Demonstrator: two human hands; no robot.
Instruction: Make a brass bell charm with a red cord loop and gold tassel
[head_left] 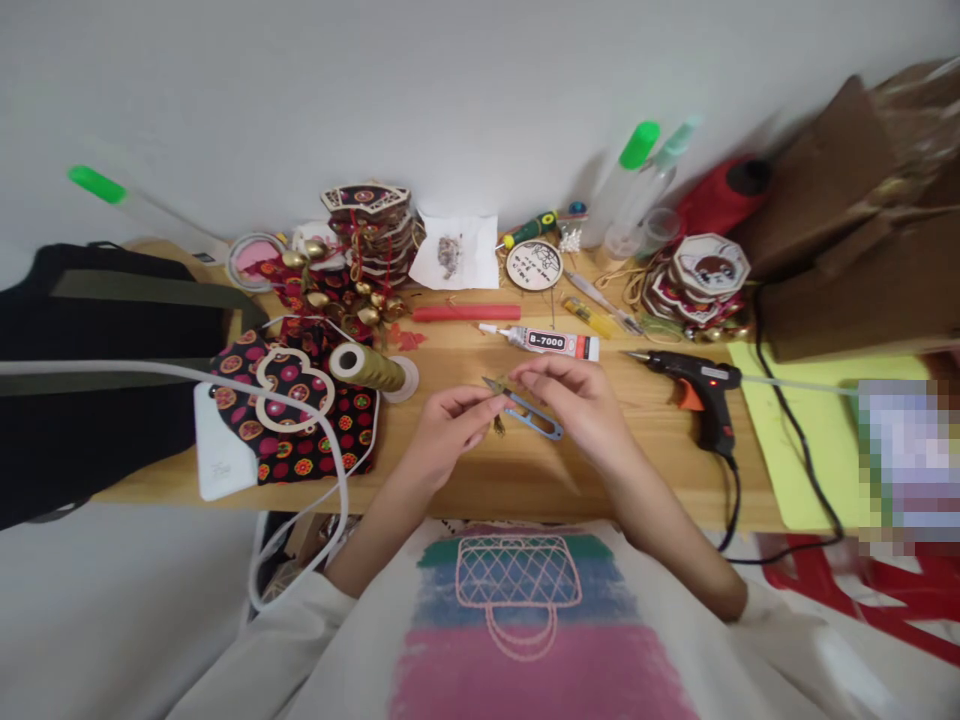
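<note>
Closest to my camera, both hands work over the wooden table (525, 480), just on the near side of the glue tube (551, 342), which I use as my marker. The left hand (450, 420) pinches a small dark-gold piece (497, 426) between thumb and forefinger; it is too small for me to tell what it is. The right hand (581, 400) grips the thread snips (529, 410), slim grey-blue metal with a sprung loop at the back and narrow tips pointing toward the left fingers.

The risk I see is those tips. They sit almost against the left fingertips, so a careless squeeze could nick skin, and so tiny a piece could slip from the pinch and get lost in the clutter. To the right of the glue tube lies a black hot glue gun (694, 385) with its metal nozzle aimed toward the tube. If it is warm, a drifting right wrist could brush it, and its trailing cord could snag a forearm.

To the left of the tube stands a spool of gold thread (371, 367), smooth and cylindrical. It rests against dark patterned fabric (300, 440) dotted with red rounds, which has a pale wooden cutout (289, 395) on top. Just behind the tube lies a red stick (465, 313), straight and matte. Further behind it are a round printed disc (534, 265), a crumpled white paper (457, 250) and a stack of ornaments (367, 225) with brass-coloured bells. Translucent bottles (626, 180) with green caps lean on the wall.
</note>
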